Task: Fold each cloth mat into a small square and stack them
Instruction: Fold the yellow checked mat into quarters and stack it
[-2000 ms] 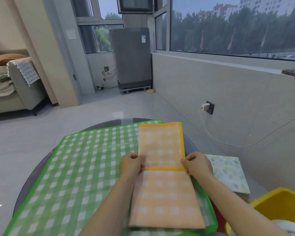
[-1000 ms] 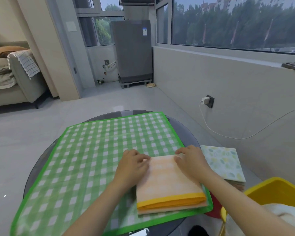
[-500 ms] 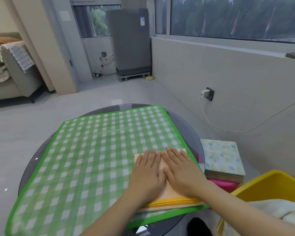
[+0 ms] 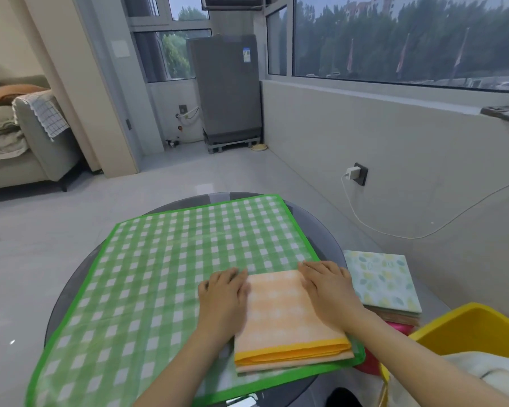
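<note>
Orange mat (image 4: 288, 315), folded square, lies on green mat (image 4: 171, 271) at its near-right corner. L hand (image 4: 222, 301) & R hand (image 4: 329, 286) lie flat on its side edges, fingers straight, prob. pressing creases. Stack (image 4: 384, 282) just to the right, likely where it goes.

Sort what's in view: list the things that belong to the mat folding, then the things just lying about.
Job:
orange mat, folded, under left hand and right hand
green checked mat, spread flat
stack of folded mats

Lying about:
yellow bin
charger
sofa
grey appliance
</note>
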